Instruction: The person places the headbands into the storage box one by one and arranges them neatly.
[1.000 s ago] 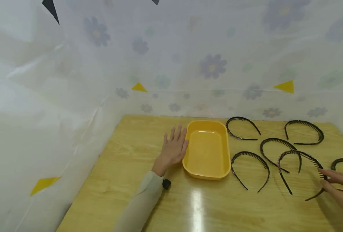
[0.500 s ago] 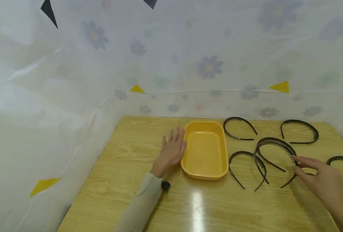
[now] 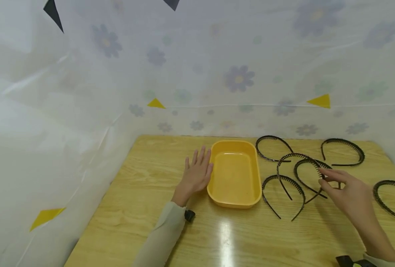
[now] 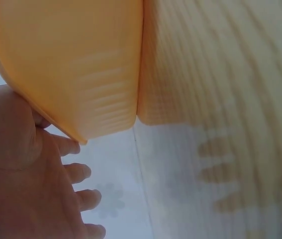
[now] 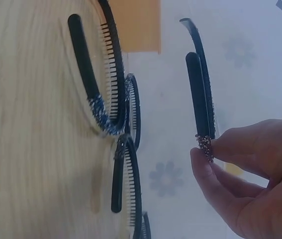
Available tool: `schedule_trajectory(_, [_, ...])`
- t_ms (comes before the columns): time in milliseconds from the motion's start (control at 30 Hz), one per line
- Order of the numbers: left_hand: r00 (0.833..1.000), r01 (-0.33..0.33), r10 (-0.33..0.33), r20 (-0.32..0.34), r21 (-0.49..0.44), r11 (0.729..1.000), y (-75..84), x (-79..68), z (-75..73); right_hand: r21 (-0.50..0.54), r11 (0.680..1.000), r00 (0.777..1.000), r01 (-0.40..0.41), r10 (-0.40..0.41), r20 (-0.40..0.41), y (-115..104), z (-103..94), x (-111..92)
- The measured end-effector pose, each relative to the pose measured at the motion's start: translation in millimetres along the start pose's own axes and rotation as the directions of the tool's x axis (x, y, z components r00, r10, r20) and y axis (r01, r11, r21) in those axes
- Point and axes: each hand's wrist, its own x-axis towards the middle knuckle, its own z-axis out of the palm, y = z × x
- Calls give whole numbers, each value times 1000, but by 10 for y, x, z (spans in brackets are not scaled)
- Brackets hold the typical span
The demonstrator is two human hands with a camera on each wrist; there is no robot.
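Note:
In the head view my left hand (image 3: 194, 176) lies with straight, spread fingers along the left rim of a yellow plastic tray (image 3: 235, 178). The left wrist view has the thumb side of that hand against the tray's wall (image 4: 91, 55). Between thumb and fingertips my right hand (image 3: 349, 196) pinches one side of a black toothed headband (image 3: 297, 154). Held off the table, this headband (image 5: 198, 94) shows glittery stones near the pinch in the right wrist view. Below it, another headband (image 3: 296, 174) is partly covered.
More black headbands lie on the wooden table (image 3: 164, 163): one close to the tray (image 3: 282, 177), one at the back (image 3: 272, 137), one at the back right (image 3: 348, 141) and one at the right edge (image 3: 379, 200). A flower-patterned white sheet (image 3: 191, 66) hangs behind.
My right hand has carried the pinched headband leftward, over the other headbands and nearer the tray. The left hand has stayed at the tray's left side.

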Motion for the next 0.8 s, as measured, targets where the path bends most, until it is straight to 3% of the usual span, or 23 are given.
schedule_trajectory(433, [1000,-10,10,-6,-31,999,1,-3,-10,144,989,1000,28,-28,-1,-342,182,252])
schedule_trajectory(567, [1000,-10,10,-10,-33,999,17,1,-6,152,988,1000,10,-13,21,-490,234,332])
schedule_trajectory(800, [1000,-4,4,-9,-31,1000,47,2,-8,167,985,998,53,-56,18,-677,400,477])
